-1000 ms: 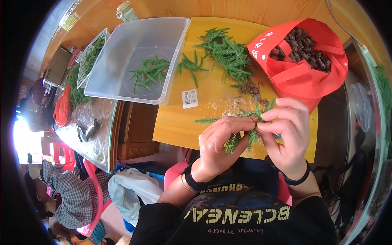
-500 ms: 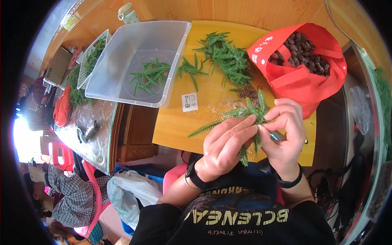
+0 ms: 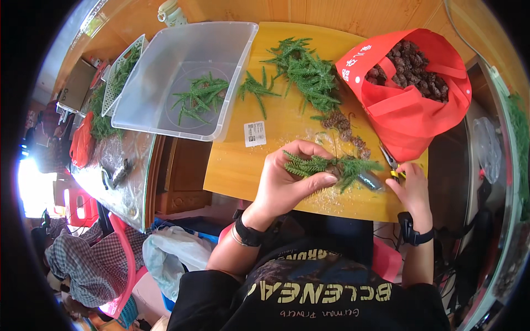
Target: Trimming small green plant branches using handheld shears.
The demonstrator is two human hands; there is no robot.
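Above the front of the yellow table, my left hand [image 3: 284,179] is closed on an artificial pine sprig [image 3: 358,167], pinching its middle between thumb and fingers. A brown lump, perhaps a pine cone, shows at the pinch, and a thin dark wire sticks up from it. At the table's right edge, my right hand [image 3: 414,193] has its thumb and fingers closed round the yellow handles of the pliers [image 3: 390,158], whose jaws point away from me. Between the hands lies a shiny dark, rounded object [image 3: 371,181]. Several pine cones [image 3: 345,132] lie behind the sprig.
A red bag [image 3: 400,118] full of pine cones stands at the far right. More green sprigs [image 3: 312,77] are heaped at the back. At left, a clear plastic bin [image 3: 149,105] holds sprigs. A white label [image 3: 255,134] and pale crumbs lie on the yellow table [image 3: 234,171].
Both hands were together on the sprig. My right hand has let go of it and moved right to the pliers; my left hand has turned, still holding the sprig.
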